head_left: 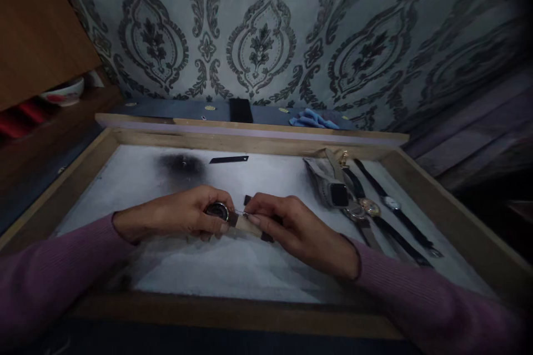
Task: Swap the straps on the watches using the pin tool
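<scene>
Near the middle of a wooden tray, my left hand (191,212) is closed round a round dark-faced watch (217,211) with a silvery rim. Its brown strap (247,226) runs right, beneath my right hand (287,221). The fingertips of my right hand are pinched on a thin metal tool (241,212), whose tip points at the edge of the watch where the strap joins. A small dark piece (247,199) shows just behind my right fingers.
Several watches (393,203) lie at the tray's right, one with a square dark face (339,194). A black blade (229,160) lies near the back. Beyond the wooden tray rim (250,134) are a dark phone-like object (241,110) and a blue cloth (313,118).
</scene>
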### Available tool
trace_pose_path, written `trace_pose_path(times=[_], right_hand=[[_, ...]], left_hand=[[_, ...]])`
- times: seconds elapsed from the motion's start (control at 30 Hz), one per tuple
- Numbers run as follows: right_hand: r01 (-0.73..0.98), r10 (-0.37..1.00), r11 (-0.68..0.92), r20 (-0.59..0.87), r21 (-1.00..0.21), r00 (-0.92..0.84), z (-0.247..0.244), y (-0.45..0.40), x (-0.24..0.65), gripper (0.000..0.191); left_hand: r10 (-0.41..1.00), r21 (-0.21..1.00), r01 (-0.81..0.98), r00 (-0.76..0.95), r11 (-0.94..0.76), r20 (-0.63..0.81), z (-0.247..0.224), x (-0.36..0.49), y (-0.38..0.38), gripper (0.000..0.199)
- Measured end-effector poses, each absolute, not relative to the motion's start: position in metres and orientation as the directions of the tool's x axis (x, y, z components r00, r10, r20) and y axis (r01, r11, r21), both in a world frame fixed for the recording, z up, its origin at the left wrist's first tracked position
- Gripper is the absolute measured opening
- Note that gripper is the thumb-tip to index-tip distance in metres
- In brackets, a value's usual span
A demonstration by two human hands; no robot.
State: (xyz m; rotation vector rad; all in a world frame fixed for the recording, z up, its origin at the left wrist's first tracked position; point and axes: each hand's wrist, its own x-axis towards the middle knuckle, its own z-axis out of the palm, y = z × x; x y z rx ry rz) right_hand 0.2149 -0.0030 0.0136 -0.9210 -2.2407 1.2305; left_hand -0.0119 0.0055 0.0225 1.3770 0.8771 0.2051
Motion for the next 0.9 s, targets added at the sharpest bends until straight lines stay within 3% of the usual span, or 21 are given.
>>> trace_pose_path(times=[0.9], right_hand=[[0.318,0.682,0.445,0.087,-0.837,-0.726,0.0063,0.0005,0.2147,0.024]], left_hand=[[0.636,0.914,0.392,0.679,0.107,-0.366,0.0257,-0.0111,0.0016,0.015]])
